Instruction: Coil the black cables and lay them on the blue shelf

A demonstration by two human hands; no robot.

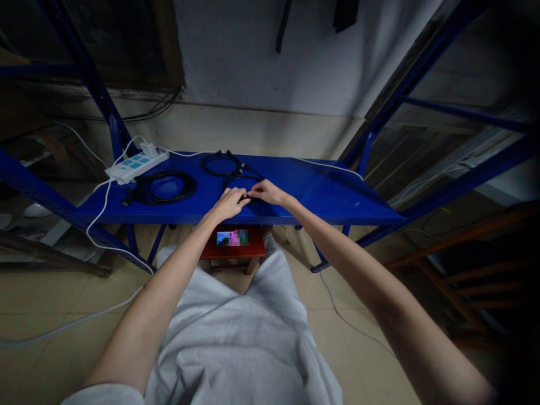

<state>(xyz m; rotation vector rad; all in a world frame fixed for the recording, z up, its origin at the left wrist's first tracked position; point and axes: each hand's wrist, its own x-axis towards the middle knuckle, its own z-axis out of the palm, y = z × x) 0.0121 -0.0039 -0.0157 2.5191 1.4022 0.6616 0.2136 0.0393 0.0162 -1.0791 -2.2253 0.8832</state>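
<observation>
My left hand point(230, 203) and my right hand point(268, 192) meet above the front part of a blue shelf point(320, 194). Both have their fingers pinched together on a black cable point(241, 177), whose loop shows just behind them. A small dark piece of it shows between the fingertips; its exact shape is hidden. Farther back lies another coiled black cable point(220, 173), with its plugs toward the wall. To the left is a larger coil of black cable point(162, 198) with a connector at its left end.
A white power strip point(137, 166) with blue sockets sits at the shelf's left end, its white cord point(99, 216) hanging over the front. Blue uprights frame both sides. Below, a red stool point(257, 247) bears a lit phone point(233, 238) between my knees.
</observation>
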